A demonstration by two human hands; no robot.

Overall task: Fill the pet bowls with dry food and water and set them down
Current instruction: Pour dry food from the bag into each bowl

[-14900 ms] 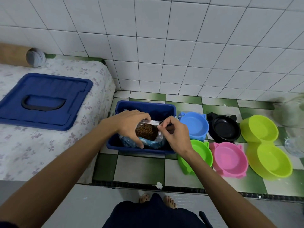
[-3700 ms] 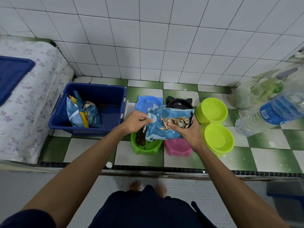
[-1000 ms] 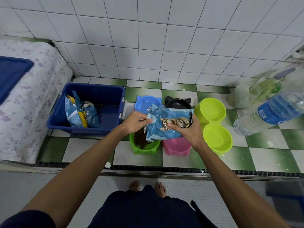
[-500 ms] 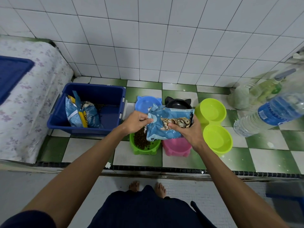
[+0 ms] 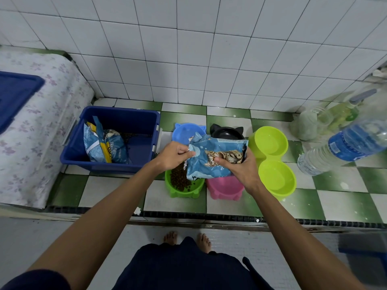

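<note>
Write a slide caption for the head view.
Both hands tip a cat-food bag over the green bowl.

From my feed: bare forearms, a dark navy short sleeve [image 5: 31,279] on the left, dark navy bottoms [image 5: 184,266], and bare feet [image 5: 170,237] poking out below.

Even, soft light — faint shadows; wide-angle bending at the edges, and the water bottle [image 5: 345,146] blurs.
</note>
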